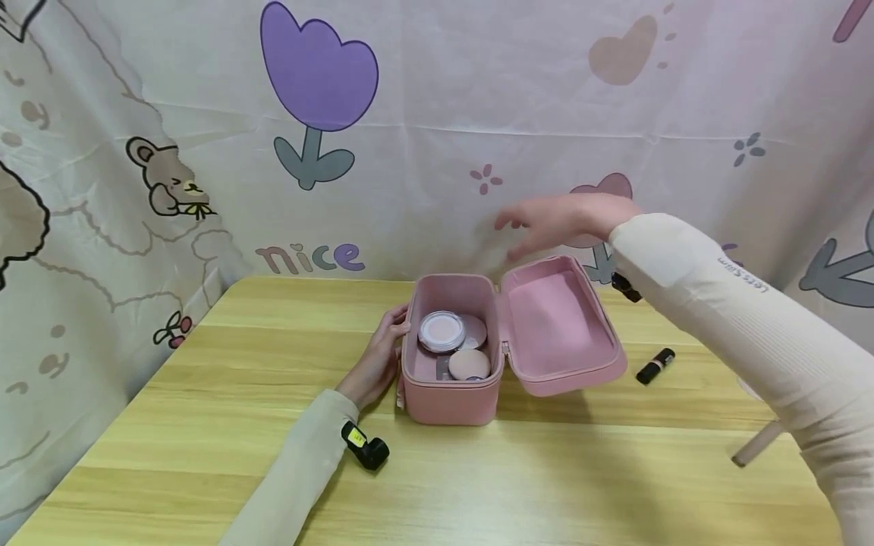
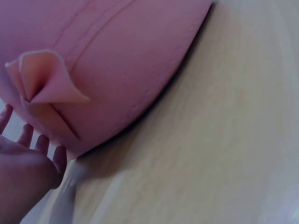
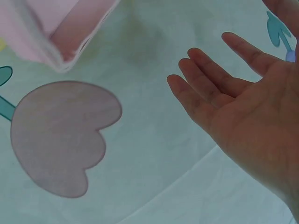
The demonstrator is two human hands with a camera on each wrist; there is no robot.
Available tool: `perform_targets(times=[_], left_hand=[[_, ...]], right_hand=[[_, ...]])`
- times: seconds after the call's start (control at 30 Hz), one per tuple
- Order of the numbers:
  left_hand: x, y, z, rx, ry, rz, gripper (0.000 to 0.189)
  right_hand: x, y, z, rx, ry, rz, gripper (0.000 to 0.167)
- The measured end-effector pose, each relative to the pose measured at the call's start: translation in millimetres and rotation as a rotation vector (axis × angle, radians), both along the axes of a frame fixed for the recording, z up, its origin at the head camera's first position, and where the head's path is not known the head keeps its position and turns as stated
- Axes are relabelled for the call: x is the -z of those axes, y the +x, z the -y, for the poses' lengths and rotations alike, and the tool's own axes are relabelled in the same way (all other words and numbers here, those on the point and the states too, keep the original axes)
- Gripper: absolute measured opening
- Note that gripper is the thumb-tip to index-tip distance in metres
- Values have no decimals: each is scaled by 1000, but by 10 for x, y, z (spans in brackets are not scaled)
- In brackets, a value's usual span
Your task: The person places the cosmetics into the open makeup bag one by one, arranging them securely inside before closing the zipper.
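A pink makeup case [image 1: 451, 403] stands on the table with its lid [image 1: 556, 322] swung out to the right. Inside lie several round pieces, among them a compact with a clear rim [image 1: 441, 331] and a beige disc [image 1: 469, 365]. My left hand [image 1: 374, 364] rests against the case's left side. In the left wrist view its fingertips are at the pink wall, beside a folded bow [image 2: 44, 79]. Up in the air above the lid, my right hand [image 1: 567, 220] holds nothing. Its fingers [image 3: 201, 84] are spread and loosely extended in the right wrist view.
A black lipstick tube [image 1: 655, 366] lies on the wooden table [image 1: 273, 341] right of the lid. Farther right, a slim pinkish stick [image 1: 756, 444] is partly hidden under my right sleeve. A printed curtain [image 1: 423, 91] hangs behind the table.
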State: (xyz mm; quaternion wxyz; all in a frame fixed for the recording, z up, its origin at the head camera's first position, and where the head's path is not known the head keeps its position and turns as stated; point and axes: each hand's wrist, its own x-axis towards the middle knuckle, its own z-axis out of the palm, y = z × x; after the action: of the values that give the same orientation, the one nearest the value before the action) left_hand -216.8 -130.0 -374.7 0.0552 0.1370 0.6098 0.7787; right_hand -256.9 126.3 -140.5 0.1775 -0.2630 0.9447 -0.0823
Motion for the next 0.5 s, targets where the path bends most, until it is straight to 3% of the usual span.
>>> perform_targets(times=[0.27, 0.5], left_hand=[[0, -2, -8, 8, 0, -5, 62], [-6, -9, -3, -4, -5, 3, 61]], right_hand=[[-39, 93, -322, -117, 26, -195, 61], [34, 205, -575, -101, -40, -252, 61]])
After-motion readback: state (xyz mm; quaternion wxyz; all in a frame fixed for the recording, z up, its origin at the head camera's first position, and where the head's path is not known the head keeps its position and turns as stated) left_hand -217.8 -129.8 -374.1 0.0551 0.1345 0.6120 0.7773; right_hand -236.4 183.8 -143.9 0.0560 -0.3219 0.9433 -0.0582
